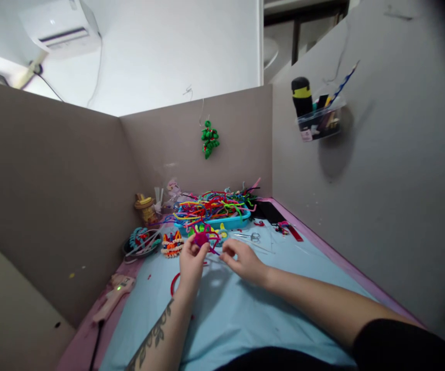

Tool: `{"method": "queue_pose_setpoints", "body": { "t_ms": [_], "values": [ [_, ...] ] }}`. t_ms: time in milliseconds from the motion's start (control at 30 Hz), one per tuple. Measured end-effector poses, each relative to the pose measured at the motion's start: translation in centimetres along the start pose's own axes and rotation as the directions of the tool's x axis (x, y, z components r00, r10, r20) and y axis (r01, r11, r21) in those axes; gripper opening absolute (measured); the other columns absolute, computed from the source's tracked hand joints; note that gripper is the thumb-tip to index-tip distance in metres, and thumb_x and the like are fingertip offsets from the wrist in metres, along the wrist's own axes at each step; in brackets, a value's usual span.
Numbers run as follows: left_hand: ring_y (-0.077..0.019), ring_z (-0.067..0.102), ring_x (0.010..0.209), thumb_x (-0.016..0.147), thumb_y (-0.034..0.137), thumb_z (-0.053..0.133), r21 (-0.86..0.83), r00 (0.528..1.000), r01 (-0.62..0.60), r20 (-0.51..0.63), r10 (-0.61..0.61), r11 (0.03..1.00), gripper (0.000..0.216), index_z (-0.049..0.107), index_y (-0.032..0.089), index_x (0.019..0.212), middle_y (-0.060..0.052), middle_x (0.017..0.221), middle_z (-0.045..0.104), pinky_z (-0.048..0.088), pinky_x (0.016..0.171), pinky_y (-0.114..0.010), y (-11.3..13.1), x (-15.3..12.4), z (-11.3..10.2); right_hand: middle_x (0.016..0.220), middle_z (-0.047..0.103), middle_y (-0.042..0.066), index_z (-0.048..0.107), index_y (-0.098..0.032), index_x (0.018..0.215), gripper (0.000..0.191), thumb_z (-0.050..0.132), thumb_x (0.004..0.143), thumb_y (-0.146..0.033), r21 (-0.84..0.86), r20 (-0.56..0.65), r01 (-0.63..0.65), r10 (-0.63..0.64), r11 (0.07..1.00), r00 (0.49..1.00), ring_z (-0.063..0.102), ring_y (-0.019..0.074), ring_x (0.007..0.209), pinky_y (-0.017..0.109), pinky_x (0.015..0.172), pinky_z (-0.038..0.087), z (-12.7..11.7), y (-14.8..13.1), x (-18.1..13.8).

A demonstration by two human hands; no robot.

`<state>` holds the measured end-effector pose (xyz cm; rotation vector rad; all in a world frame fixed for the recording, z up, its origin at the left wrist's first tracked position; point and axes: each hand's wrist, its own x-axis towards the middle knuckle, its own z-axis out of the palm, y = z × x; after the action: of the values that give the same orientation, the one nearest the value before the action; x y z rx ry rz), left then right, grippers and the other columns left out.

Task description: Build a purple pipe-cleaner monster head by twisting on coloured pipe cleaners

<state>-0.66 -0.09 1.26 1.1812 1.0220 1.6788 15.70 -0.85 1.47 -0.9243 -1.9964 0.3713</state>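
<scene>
Both forearms are stretching out over the blue mat (pixel 245 319), the tattooed one on the left, the black-sleeved one on the right. My left hand (pixel 191 263) is holding a magenta tuft (pixel 201 238) of pipe cleaner up off the mat, just in front of the tray. Its grip is pinching the tuft between thumb and fingertips. A loose strand (pixel 215 251) is trailing from the tuft toward my right hand (pixel 243 262), whose fingers are drawn together at the strand's end. Whether that grip is actually nipping it, I cannot tell.

To do this well, I am judging that the left pinch should be firm and low on the tuft so it isn't twisting. The right should be working the strand in short, snug pulls close to the tuft, not out at the tip.

A red ring (pixel 173 282) is lying on the mat by my left wrist. Just beyond the tuft, the tray (pixel 232 222) is brimming with tangled pipe cleaners (pixel 212 205). Scissors (pixel 250 236) are lying to its right, an orange figure (pixel 172 245) and a bowl (pixel 141 242) to its left. A glue gun (pixel 116 292) is resting at the left edge of the table (pixel 325 250), its light glowing green. A green ornament (pixel 209 138) is hanging on the back partition.
</scene>
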Motion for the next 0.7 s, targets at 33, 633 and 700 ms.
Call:
{"method": "queue_pose_setpoints", "body": {
  "t_ms": [33, 633, 700],
  "values": [
    [-0.0106, 0.059, 0.06, 0.062, 0.028, 0.074, -0.045, 1.0, 0.014, -0.016, -0.014, 0.999, 0.051, 0.052, 0.017, 0.107, 0.002, 0.07, 0.065, 0.045, 0.061, -0.021, 0.1, 0.2, -0.1, 0.071, 0.057, 0.0, 0.057, -0.02, 0.096, 0.017, 0.053, 0.081, -0.028, -0.041, 0.123, 0.019, -0.014, 0.999, 0.992, 0.051, 0.0151, 0.068, 0.024, 0.062, 0.037, 0.1, 0.0, -0.1],
    [-0.01, 0.063, 0.067, 0.057, 0.022, 0.077, -0.348, 0.987, 0.124, -0.055, -0.152, 0.929, 0.04, 0.059, 0.015, 0.092, 0.0, 0.075, 0.068, 0.047, 0.07, -0.023, 0.2, 1.0, -0.4, 0.078, 0.067, 0.004, 0.059, -0.021, 0.09, 0.022, 0.051, 0.082, -0.04, -0.465, 0.185, -0.191, 0.305, 0.865, 0.934, 0.061, 0.0186, 0.074, 0.024, 0.057, 0.031, 0.8, 2.1, 0.0],
    [-0.0095, 0.063, 0.065, 0.057, 0.022, 0.077, -0.338, 0.987, 0.115, -0.071, -0.147, 0.934, 0.04, 0.058, 0.015, 0.092, 0.0, 0.074, 0.067, 0.047, 0.069, -0.023, 0.0, 1.1, -0.5, 0.081, 0.068, 0.004, 0.061, -0.021, 0.083, 0.023, 0.045, 0.086, -0.038, -0.47, 0.238, -0.108, 0.244, 0.876, 0.94, 0.061, 0.0182, 0.075, 0.024, 0.058, 0.032, 1.0, 2.0, -0.1]
  ]
}}
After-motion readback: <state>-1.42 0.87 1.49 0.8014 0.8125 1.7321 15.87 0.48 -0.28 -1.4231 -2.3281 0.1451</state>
